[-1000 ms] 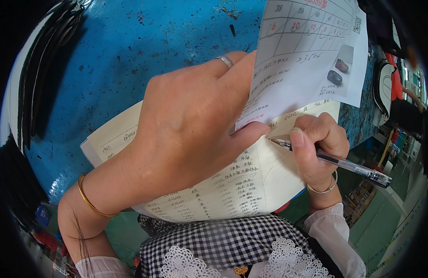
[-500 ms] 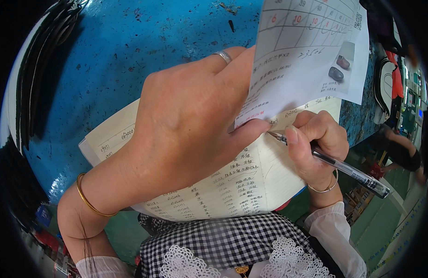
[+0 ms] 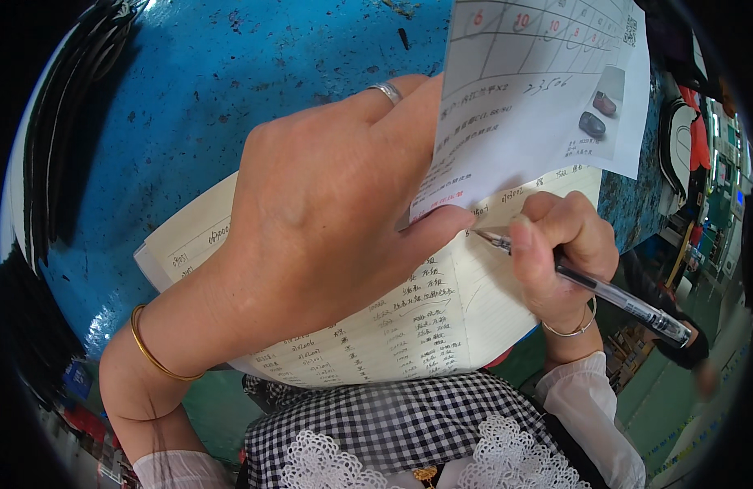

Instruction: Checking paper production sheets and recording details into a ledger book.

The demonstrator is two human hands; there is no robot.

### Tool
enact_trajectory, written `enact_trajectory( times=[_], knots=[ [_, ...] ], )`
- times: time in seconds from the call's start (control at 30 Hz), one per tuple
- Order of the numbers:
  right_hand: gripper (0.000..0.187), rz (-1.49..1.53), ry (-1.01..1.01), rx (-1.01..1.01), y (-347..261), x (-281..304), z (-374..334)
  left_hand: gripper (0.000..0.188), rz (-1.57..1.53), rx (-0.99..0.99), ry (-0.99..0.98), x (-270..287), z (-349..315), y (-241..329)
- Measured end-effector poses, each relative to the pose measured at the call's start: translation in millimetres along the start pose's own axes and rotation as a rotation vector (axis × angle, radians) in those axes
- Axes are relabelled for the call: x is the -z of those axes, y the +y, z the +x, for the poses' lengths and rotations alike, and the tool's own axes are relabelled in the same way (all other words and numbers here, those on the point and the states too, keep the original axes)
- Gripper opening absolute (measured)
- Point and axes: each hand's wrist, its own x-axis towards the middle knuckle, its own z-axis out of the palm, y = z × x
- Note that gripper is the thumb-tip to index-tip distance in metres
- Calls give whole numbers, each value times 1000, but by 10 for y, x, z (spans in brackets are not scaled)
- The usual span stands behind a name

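Observation:
My left hand [image 3: 336, 187] is closed on a white printed sheet [image 3: 515, 122], with the thumb pressed on its lower edge. A grid, handwriting and a small picture of two shoes show on the sheet. In my right hand [image 3: 565, 253] is a clear-barrelled pen [image 3: 621, 300], gripped between thumb and fingers. Its tip rests at the page of an open notebook [image 3: 442, 326], close to my left thumb. Rows of handwriting fill much of the notebook's cream pages. My left hand and the sheet hide the notebook's middle.
Under the notebook is a blue, scuffed table [image 3: 181, 122]. A stack of dark, curved flat pieces [image 3: 83, 90] lies at the left. White and black pieces [image 3: 678, 147] sit near the right edge. Beyond, a person's arm [image 3: 682, 350] shows over a green floor.
A small mark now shows at the pen's tip, and the right hand has shifted slightly right. The left hand and sheet have moved a little left. The person in the background has moved.

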Motion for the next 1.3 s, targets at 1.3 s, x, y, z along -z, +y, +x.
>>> enact_trajectory(
  times=[1.3],
  knots=[
    [27, 22, 48, -29, 23, 100, -116, 42, 34, 40, -89, 33, -5, 22]
  ],
)
